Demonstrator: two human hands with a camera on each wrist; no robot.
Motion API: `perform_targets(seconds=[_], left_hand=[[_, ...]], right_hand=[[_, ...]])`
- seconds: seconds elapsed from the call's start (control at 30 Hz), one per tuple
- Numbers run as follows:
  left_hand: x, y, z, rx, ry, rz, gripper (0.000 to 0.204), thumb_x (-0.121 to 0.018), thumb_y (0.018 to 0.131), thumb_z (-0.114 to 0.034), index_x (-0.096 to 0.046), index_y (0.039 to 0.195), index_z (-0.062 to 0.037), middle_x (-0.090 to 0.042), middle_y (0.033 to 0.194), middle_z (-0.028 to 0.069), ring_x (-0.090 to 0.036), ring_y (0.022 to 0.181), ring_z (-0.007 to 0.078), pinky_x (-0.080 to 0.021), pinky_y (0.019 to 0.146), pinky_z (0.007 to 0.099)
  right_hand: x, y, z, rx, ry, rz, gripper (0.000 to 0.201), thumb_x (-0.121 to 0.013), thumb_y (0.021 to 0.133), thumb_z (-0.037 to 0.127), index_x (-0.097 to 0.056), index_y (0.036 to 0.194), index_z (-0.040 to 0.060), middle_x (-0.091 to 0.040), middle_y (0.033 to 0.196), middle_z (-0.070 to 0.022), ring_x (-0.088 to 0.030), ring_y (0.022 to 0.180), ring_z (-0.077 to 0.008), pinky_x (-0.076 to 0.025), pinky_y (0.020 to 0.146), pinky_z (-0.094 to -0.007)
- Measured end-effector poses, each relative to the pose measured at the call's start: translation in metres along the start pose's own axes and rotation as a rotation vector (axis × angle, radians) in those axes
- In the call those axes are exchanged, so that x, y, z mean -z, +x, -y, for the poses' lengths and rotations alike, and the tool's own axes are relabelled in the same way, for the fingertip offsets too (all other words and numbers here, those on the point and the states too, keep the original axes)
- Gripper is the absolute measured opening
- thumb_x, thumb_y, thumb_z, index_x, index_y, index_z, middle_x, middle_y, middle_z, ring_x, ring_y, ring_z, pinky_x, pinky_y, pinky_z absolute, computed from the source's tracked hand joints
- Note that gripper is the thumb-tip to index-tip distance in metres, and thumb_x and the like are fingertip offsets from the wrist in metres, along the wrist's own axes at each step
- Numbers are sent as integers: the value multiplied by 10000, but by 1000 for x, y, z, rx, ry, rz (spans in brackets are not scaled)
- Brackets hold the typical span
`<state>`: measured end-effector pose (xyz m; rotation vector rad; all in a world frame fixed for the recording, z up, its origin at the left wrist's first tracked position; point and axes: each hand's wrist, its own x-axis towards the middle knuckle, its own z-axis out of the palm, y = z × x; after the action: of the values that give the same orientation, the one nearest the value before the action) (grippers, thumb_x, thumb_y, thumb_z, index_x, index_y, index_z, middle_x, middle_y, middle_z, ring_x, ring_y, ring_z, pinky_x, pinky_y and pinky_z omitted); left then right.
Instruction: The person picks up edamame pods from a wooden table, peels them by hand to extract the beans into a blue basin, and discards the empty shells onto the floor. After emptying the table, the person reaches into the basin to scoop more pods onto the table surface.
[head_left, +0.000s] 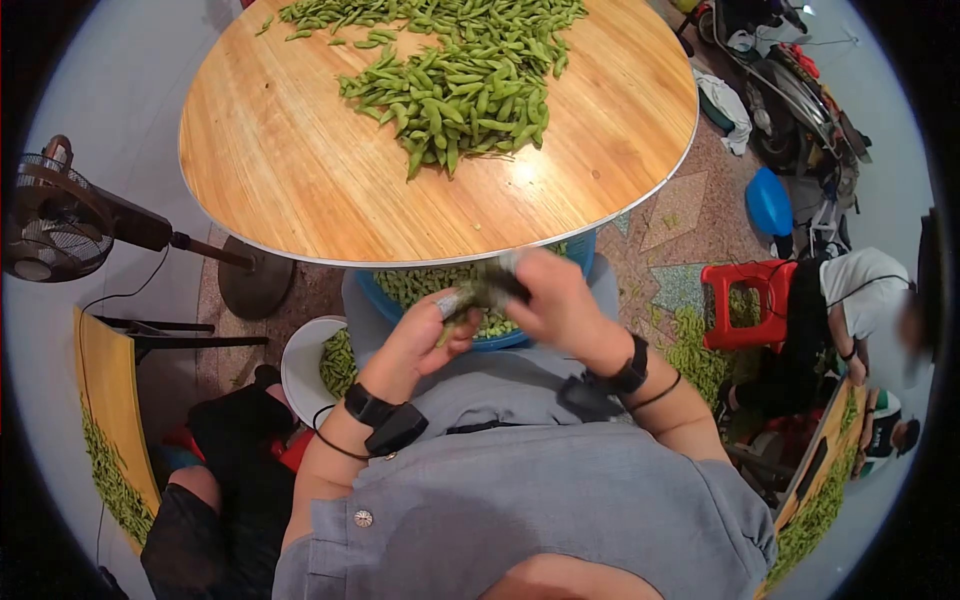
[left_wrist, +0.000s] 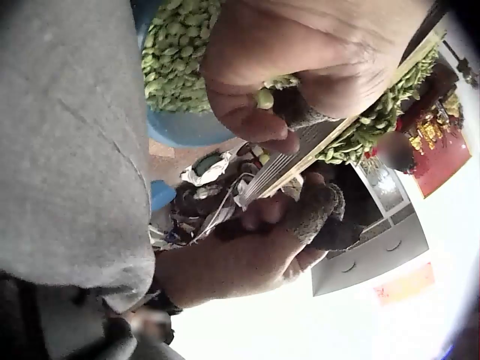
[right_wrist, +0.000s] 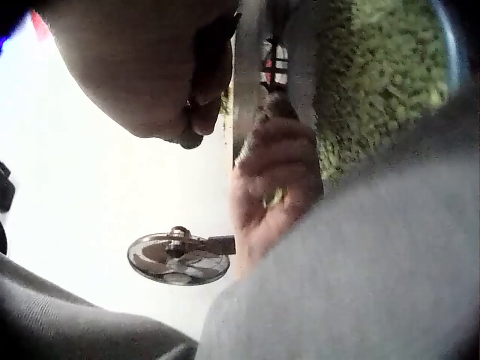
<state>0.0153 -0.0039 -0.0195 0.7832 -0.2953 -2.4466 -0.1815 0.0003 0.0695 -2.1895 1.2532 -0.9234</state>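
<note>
My left hand (head_left: 420, 335) is over a blue basin (head_left: 520, 340), its fingers curled around a pale green soybean (left_wrist: 264, 98) that shows in the left wrist view. Grey coverings wrap the tips of its thumb and forefinger. Close beside it is my right hand (head_left: 565, 305), with curled fingers and a dark covering (left_wrist: 319, 210) on the fingertips. The fingertips blur in the head view, and I cannot tell whether the right hand holds anything. Shelled soybeans (head_left: 420, 285) fill the basin below both hands.
A round wooden table (head_left: 290, 170) bears a heap of soybean pods (head_left: 470, 95) just ahead. To the left stand a white bucket (head_left: 300, 365) with pods and a fan (head_left: 65, 220). A red stool (head_left: 715, 305) and a seated person (head_left: 865, 290) are at the right.
</note>
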Motion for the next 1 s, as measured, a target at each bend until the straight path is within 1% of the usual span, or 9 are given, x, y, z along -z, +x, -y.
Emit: perform_targets(seconds=[0.13,0.3,0.4,0.47,0.57,0.73,0.8,0.93,1.0], left_hand=[[10,-47,-14,-190,336,-278,111,-426,943,-136,-506,923,-62,-529,701,39,-396,480,77,-285,400,202],[80,-109,-20,-346,724,-812,235,-395,850,-25,-567,1007,-52,-538,659,21,-419,468,60,-306,393,210],[148,-136,-9,-313,1091,-974,269,-461,825,-47,-560,1073,-17,-603,714,91,-544,514,194,-424,447,308],[200,-146,7,-409,1886,-1076,412,-583,753,-59,-536,1158,-1,-642,770,184,-620,690,385,-499,628,431],[244,-145,19,-48,1643,-1120,618,-678,676,-74,-469,1255,-22,-602,997,282,-548,968,479,-459,822,470],[190,-137,14,-120,1908,-1151,793,-712,648,-81,-344,1349,-35,-415,1269,307,-465,1123,430,-428,894,428],[169,-131,-6,-174,2032,-1185,821,-721,650,-92,-316,1361,-39,-352,1328,304,-442,1150,424,-416,917,421],[109,-122,-43,-432,1723,-1202,601,-685,709,-72,-461,1266,-43,-551,1144,224,-561,1035,330,-460,855,376],[39,-114,-52,-798,1430,-989,367,-656,763,-57,-577,1120,-16,-635,958,154,-629,864,232,-491,736,307]], right_hand=[[-20,49,-18,28,-193,-141,113,-601,749,103,-560,830,36,-560,797,-150,-583,751,-343,-479,625,-419],[-19,56,-19,-5,-359,22,95,-573,752,85,-544,827,35,-570,794,-151,-592,707,-345,-492,608,-424],[6,41,-18,-116,-474,135,158,-593,728,83,-544,874,48,-572,808,-153,-594,723,-350,-491,620,-430],[32,23,-18,-242,-576,206,213,-622,706,88,-545,902,57,-578,818,-153,-594,747,-355,-487,636,-438],[72,-8,-32,-330,-706,230,147,-623,724,110,-548,833,45,-599,769,-163,-602,703,-353,-487,607,-445],[75,20,-28,-324,-557,51,124,-614,767,147,-571,828,49,-607,786,-152,-600,698,-356,-488,596,-429],[59,47,-36,-88,-402,-129,152,-623,782,176,-581,853,49,-602,807,-150,-597,728,-354,-486,608,-425],[10,90,-69,-65,-414,-159,141,-619,769,162,-566,843,54,-576,842,-145,-593,740,-348,-491,626,-427],[5,100,-72,-82,-471,-151,141,-618,764,160,-561,842,58,-566,849,-141,-592,736,-347,-493,629,-427]])
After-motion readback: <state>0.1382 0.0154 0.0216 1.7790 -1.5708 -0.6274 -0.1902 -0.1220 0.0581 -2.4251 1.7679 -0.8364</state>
